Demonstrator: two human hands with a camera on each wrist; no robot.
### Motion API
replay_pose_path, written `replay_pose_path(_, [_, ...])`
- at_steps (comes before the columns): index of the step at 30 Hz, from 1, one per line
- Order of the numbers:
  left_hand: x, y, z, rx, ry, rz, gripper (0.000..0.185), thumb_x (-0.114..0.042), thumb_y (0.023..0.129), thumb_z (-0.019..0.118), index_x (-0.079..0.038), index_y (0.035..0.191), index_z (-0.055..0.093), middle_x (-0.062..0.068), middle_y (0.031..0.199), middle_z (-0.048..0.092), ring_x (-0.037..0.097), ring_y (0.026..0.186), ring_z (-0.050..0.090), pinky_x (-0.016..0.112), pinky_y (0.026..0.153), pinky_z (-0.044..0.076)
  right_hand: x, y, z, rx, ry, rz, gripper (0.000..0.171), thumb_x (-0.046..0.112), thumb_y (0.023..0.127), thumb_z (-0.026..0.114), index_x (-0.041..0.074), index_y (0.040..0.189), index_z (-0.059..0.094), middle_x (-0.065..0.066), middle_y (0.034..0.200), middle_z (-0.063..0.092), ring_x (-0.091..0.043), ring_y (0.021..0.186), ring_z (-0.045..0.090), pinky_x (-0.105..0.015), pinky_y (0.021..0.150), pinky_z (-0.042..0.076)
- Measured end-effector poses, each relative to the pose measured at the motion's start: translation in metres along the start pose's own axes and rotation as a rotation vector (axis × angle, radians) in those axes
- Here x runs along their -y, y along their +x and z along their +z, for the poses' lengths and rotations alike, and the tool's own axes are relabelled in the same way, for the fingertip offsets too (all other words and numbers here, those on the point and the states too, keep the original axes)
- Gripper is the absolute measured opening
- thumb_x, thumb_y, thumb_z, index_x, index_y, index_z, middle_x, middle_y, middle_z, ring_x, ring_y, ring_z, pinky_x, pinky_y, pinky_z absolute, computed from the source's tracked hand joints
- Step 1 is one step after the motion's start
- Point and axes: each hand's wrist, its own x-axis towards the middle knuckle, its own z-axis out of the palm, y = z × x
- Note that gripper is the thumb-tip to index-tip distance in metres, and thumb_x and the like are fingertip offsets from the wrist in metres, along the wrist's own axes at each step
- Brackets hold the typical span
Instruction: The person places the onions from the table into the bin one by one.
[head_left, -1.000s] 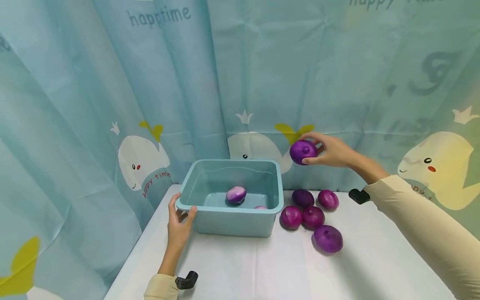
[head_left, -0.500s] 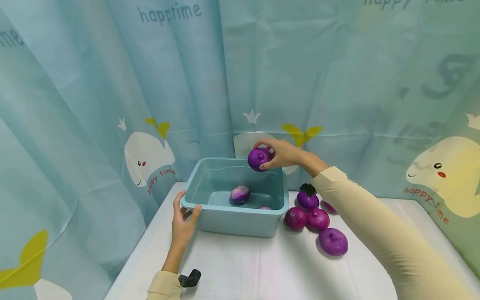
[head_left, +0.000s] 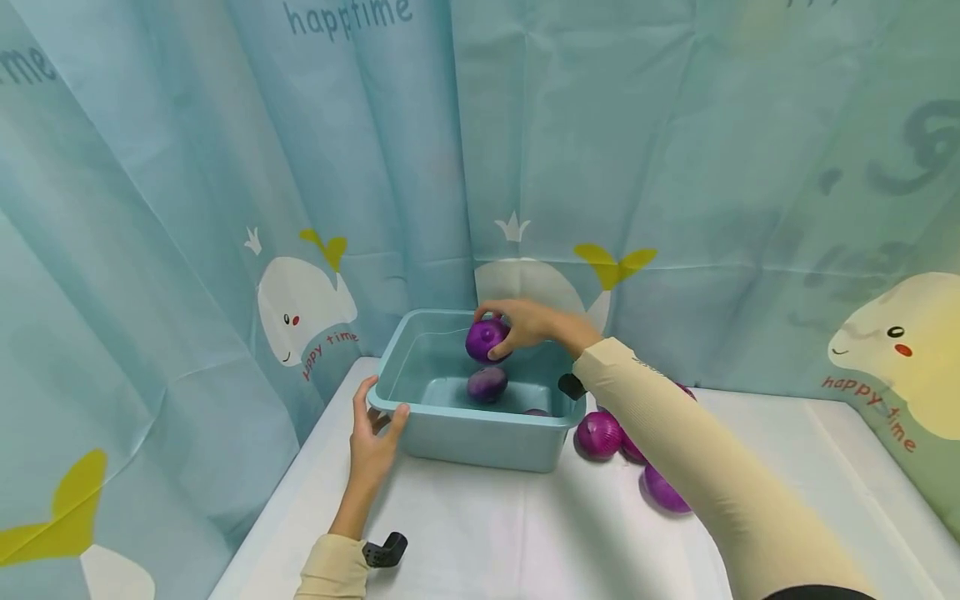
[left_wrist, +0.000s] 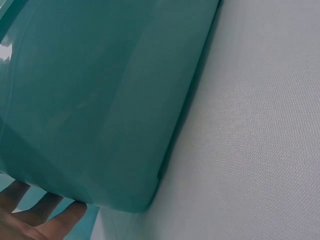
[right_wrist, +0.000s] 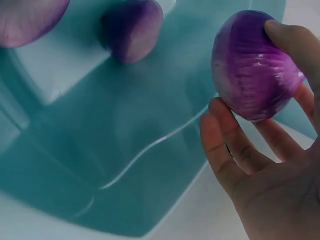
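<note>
A light blue plastic bin [head_left: 480, 440] stands on the white table. My left hand [head_left: 371, 448] grips its near left corner, thumb at the front and the other fingers along the side; in the left wrist view those fingers [left_wrist: 62, 220] lie against the bin wall. Over the bin's opening, my right hand [head_left: 531, 323] holds a purple onion [head_left: 483, 340] between thumb and fingers. The right wrist view shows this onion [right_wrist: 250, 70] above the bin's inside. Below it, one onion [head_left: 487, 385] rests on the bin floor, and another [head_left: 537, 412] is mostly hidden behind the front rim.
Right of the bin, several purple onions lie on the table, among them one near its corner [head_left: 598, 435] and one further forward [head_left: 663, 490]; the right sleeve [head_left: 697, 450] partly covers the group. A blue curtain [head_left: 570, 150] with whale prints hangs behind.
The right hand has carried its onion leftward from above the table's onions and lowered it over the bin. The left hand keeps its grip on the corner; the head view has shifted slightly.
</note>
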Motion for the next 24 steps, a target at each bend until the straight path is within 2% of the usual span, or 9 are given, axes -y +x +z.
replay_pose_path(10, [-0.002, 0.002, 0.003, 0.003, 0.015, -0.001, 0.072, -0.028, 0.100, 0.067, -0.033, 0.158, 0.026, 0.018, 0.160, 0.036, 0.047, 0.132, 0.050, 0.060, 0.097, 0.047, 0.001, -0.005, 0.004, 0.046, 0.046, 0.034, 0.059, 0.026, 0.088, 0.083, 0.025, 0.140, 0.053, -0.013, 0.135, 0.056, -0.031, 0.123, 0.053, -0.045, 0.098, 0.050])
replay_pose_path(17, [-0.001, 0.000, 0.003, -0.007, 0.039, 0.006, 0.071, -0.027, 0.100, 0.067, -0.031, 0.158, 0.026, 0.021, 0.158, 0.039, 0.047, 0.131, 0.052, 0.060, 0.097, 0.047, -0.002, -0.008, 0.004, 0.063, 0.028, -0.005, 0.078, 0.033, 0.089, 0.082, 0.020, 0.155, 0.043, -0.018, 0.156, 0.043, -0.037, 0.143, 0.040, -0.056, 0.111, 0.037])
replay_pose_path(21, [0.000, -0.002, 0.002, -0.019, 0.050, 0.006, 0.070, -0.026, 0.100, 0.066, -0.031, 0.158, 0.027, 0.019, 0.158, 0.039, 0.047, 0.130, 0.053, 0.058, 0.096, 0.048, -0.004, -0.014, 0.003, 0.027, 0.036, -0.050, 0.077, 0.033, 0.089, 0.081, 0.018, 0.155, 0.044, -0.018, 0.158, 0.041, -0.038, 0.142, 0.043, -0.052, 0.108, 0.043])
replay_pose_path(24, [-0.001, -0.002, 0.001, -0.023, 0.048, 0.009, 0.070, -0.026, 0.100, 0.066, -0.030, 0.158, 0.027, 0.018, 0.159, 0.038, 0.047, 0.130, 0.053, 0.058, 0.095, 0.048, -0.007, -0.022, -0.001, -0.011, 0.087, -0.090, 0.076, 0.029, 0.089, 0.081, 0.014, 0.154, 0.045, -0.016, 0.157, 0.043, -0.038, 0.141, 0.043, -0.050, 0.103, 0.048])
